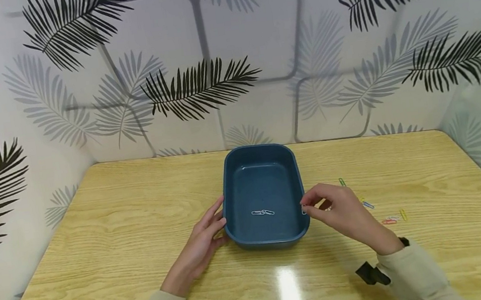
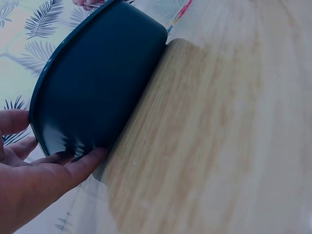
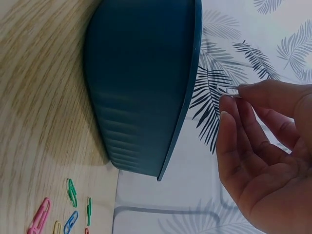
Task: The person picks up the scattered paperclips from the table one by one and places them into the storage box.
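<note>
A dark blue plastic bin [image 1: 259,180] stands on the wooden table, with a few white paper clips [image 1: 263,212] lying on its floor. Against its left side rests my left hand [image 1: 201,244]; the left wrist view shows the fingers [image 2: 87,165] extended along the outer wall. My right hand [image 1: 342,211] is at the right rim. Between thumb and forefinger it pinches a white paper clip [image 3: 228,90], seen in the right wrist view above rim height, apart from the bin wall.
Right of the bin several loose paper clips lie on the table, among them a green clip [image 1: 342,182], a blue clip [image 1: 368,204], a yellow clip [image 1: 403,215] and a pinkish-red clip [image 1: 389,222]. A leaf-patterned wall [image 1: 258,112] rises behind the table's far edge.
</note>
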`<state>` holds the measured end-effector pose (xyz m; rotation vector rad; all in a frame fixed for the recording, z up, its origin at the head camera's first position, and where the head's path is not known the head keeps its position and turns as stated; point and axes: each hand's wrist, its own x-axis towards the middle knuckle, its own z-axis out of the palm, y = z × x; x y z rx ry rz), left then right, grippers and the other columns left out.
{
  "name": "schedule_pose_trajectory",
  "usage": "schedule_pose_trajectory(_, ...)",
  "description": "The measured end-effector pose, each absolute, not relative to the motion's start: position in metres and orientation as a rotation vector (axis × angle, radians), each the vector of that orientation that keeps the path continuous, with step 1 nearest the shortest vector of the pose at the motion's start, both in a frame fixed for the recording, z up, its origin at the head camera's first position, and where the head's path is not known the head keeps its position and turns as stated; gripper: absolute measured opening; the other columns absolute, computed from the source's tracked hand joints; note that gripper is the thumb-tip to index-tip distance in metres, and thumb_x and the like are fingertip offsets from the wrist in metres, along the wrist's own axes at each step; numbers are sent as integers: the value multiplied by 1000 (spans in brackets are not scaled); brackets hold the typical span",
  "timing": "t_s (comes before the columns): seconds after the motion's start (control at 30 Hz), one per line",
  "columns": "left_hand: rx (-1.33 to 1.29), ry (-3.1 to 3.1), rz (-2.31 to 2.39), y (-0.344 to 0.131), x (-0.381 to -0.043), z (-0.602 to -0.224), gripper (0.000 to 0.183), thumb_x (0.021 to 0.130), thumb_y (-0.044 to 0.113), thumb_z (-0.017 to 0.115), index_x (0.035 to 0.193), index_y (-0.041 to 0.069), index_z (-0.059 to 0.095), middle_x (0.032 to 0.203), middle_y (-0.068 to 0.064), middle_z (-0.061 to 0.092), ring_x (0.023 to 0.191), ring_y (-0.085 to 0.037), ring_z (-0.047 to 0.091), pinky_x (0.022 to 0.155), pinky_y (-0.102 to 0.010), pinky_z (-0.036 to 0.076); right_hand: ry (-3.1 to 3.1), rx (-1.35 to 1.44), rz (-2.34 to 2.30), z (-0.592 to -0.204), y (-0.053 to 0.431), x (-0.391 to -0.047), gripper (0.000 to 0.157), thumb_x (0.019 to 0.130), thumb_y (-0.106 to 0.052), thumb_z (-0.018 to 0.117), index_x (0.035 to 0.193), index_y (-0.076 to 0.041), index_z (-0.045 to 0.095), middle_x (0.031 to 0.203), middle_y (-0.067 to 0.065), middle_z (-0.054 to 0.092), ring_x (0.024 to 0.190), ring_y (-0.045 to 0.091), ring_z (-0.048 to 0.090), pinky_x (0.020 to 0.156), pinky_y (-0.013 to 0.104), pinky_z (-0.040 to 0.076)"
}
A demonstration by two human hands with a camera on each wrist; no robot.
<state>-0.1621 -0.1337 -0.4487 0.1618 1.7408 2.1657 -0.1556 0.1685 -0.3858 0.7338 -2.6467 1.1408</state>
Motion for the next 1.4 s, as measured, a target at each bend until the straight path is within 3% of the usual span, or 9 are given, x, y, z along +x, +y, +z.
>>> schedule_pose_trajectory(1.0, 120, 1764, 2176, -135, -160, -449, 55, 103, 10, 41, 155, 17, 25, 154, -19, 27, 136, -34, 35, 101, -48, 36, -2658, 755, 1162, -388, 168, -156, 11, 86, -1, 71, 95, -5, 71, 93, -1, 68, 82, 16, 64, 66, 29, 51)
schedule_pose_trajectory(1.2, 123, 1759, 2178, -135, -161, -449, 55, 103, 11, 41, 155, 17, 25, 154, -18, 27, 136, -34, 35, 98, -43, 38, -2659, 745, 1147, -385, 178, -156, 12, 86, 0, 71, 96, -6, 71, 93, 0, 69, 82, 16, 65, 66, 29, 51)
schedule_pose_trajectory(1.4, 167, 1730, 2183, -134, -162, -449, 56, 103, 11, 41, 155, 17, 22, 154, -18, 26, 137, -33, 34, 101, -45, 37, -2698, 661, 1081, -384, 200, -157, 13, 86, -1, 71, 97, -8, 71, 94, 0, 69, 83, 16, 65, 67, 29, 51)
